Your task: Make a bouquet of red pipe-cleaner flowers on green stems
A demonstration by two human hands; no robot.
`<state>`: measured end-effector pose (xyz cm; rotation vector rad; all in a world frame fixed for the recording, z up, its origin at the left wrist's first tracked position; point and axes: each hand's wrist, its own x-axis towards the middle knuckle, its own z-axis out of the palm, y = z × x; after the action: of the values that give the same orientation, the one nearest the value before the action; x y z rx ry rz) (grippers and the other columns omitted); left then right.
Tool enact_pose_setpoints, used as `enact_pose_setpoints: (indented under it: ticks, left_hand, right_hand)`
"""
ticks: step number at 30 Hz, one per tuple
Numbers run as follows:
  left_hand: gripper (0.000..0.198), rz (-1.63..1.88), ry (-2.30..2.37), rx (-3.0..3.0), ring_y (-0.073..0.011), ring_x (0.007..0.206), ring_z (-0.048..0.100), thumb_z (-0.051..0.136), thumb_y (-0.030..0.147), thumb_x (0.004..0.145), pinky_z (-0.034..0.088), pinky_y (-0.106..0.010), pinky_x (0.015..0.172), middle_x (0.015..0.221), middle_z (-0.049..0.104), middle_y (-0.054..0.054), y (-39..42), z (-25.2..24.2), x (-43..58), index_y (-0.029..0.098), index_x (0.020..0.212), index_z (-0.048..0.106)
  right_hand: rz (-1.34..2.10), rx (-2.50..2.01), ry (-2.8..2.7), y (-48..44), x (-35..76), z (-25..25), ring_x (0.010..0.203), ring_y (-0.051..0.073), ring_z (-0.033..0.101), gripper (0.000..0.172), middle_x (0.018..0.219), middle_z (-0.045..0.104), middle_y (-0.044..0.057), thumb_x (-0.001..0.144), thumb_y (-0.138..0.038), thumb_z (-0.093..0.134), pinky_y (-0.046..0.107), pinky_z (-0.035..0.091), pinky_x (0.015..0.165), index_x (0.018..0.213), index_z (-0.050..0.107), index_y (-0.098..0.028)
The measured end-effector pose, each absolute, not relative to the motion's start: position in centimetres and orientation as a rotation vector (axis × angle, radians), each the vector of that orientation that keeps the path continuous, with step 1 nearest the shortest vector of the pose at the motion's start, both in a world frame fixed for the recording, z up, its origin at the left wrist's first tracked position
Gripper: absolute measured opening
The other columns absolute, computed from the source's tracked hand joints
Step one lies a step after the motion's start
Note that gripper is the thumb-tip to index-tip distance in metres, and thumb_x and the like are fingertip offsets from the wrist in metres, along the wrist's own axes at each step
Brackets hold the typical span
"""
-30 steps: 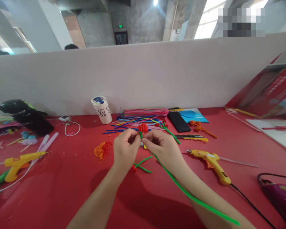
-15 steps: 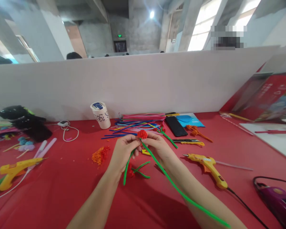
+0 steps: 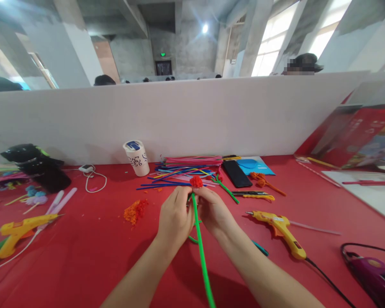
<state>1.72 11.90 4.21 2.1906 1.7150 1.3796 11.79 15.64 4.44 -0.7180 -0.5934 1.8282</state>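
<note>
Right in front of me, my two hands meet over the middle of the table. A small red fuzzy flower head (image 3: pixel 196 182) pokes up above the fingertips. My right hand (image 3: pixel 216 211) pinches it at its base with thumb and finger. My left hand (image 3: pixel 176 214) is closed beside it, gripping the green pipe cleaner (image 3: pixel 200 244) just under the red head. One long end of that pipe cleaner runs down toward me between my forearms. The inner fingers of both hands are partly hidden. Below them, bits of another green stem (image 3: pixel 193 239) show on the table.
Orange-red fuzz clippings (image 3: pixel 134 211) lie left, a yellow glue gun (image 3: pixel 277 224) right, another glue gun (image 3: pixel 22 229) far left. Behind are pipe cleaners (image 3: pixel 192 161), a phone (image 3: pixel 237 173) and a white cup (image 3: pixel 136 159), before a white partition (image 3: pixel 211 119).
The green pipe cleaner's long end has swung from over my right forearm to between my arms. My left hand has turned, and its short green end no longer hangs in view.
</note>
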Motion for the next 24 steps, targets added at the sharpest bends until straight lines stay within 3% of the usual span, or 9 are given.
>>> enact_pose_setpoints:
  ticks: [5, 8, 11, 14, 17, 19, 24]
  left_hand:
    - [0.014, 1.495, 1.570, 1.925, -0.0159, 0.071, 0.060, 0.046, 0.024, 0.085, 0.045, -0.026, 0.066, 0.078, 0.065, -0.005, 11.9, 4.7, 1.5, 0.019, 0.083, 0.059]
    - [0.018, 1.522, 1.341, 1.434, -0.0130, 0.054, 0.058, 0.051, 0.032, 0.082, 0.045, -0.023, 0.052, 0.067, 0.064, -0.003, 12.0, 5.5, 1.5, 0.017, 0.078, 0.060]
    - [0.024, 1.396, 1.160, 1.110, -0.0095, 0.040, 0.050, 0.056, 0.035, 0.077, 0.040, -0.020, 0.040, 0.054, 0.060, -0.001, 12.2, 6.2, 1.3, 0.013, 0.068, 0.061]
    - [0.029, 1.329, 1.184, 1.040, -0.0054, 0.033, 0.041, 0.056, 0.037, 0.076, 0.030, -0.017, 0.034, 0.047, 0.054, 0.002, 12.1, 6.5, 1.2, 0.013, 0.060, 0.059]
    - [0.033, 1.431, 1.352, 1.159, -0.0041, 0.030, 0.035, 0.054, 0.037, 0.078, 0.027, -0.017, 0.035, 0.040, 0.048, 0.004, 11.7, 6.7, 1.1, 0.015, 0.054, 0.054]
    - [0.033, 1.548, 1.495, 1.376, -0.0055, 0.034, 0.040, 0.052, 0.033, 0.080, 0.032, -0.018, 0.039, 0.039, 0.046, 0.005, 11.5, 6.6, 1.0, 0.016, 0.052, 0.050]
    - [0.019, 1.813, 1.681, 2.166, -0.0089, 0.053, 0.051, 0.051, 0.020, 0.082, 0.039, -0.019, 0.055, 0.056, 0.054, 0.002, 12.1, 5.2, 0.4, 0.017, 0.064, 0.053]
  right_hand:
    - [1.930, -0.664, -0.558, 15.6, 12.0, 4.7, 0.047, 0.007, 0.048, 0.016, 0.049, 0.055, -0.004, 0.052, -0.018, 0.074, 0.020, 0.040, 0.049, 0.052, 0.059, -0.015]
    - [1.938, -0.562, -0.701, 15.4, 12.0, 5.0, 0.042, 0.009, 0.049, 0.017, 0.045, 0.053, -0.004, 0.057, -0.022, 0.072, 0.023, 0.042, 0.046, 0.051, 0.057, -0.015]
    - [1.950, -0.478, -0.850, 15.3, 12.1, 5.1, 0.039, 0.013, 0.050, 0.015, 0.044, 0.052, -0.004, 0.061, -0.026, 0.070, 0.027, 0.042, 0.043, 0.056, 0.059, -0.016]
    - [1.959, -0.453, -0.901, 15.3, 12.2, 5.1, 0.044, 0.014, 0.053, 0.010, 0.048, 0.055, -0.003, 0.060, -0.023, 0.071, 0.028, 0.043, 0.049, 0.063, 0.064, -0.016]
    - [1.931, -0.490, -0.829, 15.4, 12.1, 4.9, 0.052, 0.011, 0.052, 0.010, 0.053, 0.058, -0.003, 0.058, -0.022, 0.073, 0.026, 0.041, 0.056, 0.063, 0.066, -0.016]
    - [1.901, -0.528, -0.776, 15.2, 11.9, 4.9, 0.053, 0.010, 0.049, 0.011, 0.053, 0.057, -0.004, 0.058, -0.022, 0.074, 0.024, 0.040, 0.059, 0.060, 0.065, -0.016]
    - [1.773, -0.626, -0.720, 14.6, 11.4, 4.9, 0.054, 0.007, 0.045, 0.014, 0.056, 0.056, -0.004, 0.057, -0.023, 0.077, 0.022, 0.036, 0.059, 0.061, 0.065, -0.016]
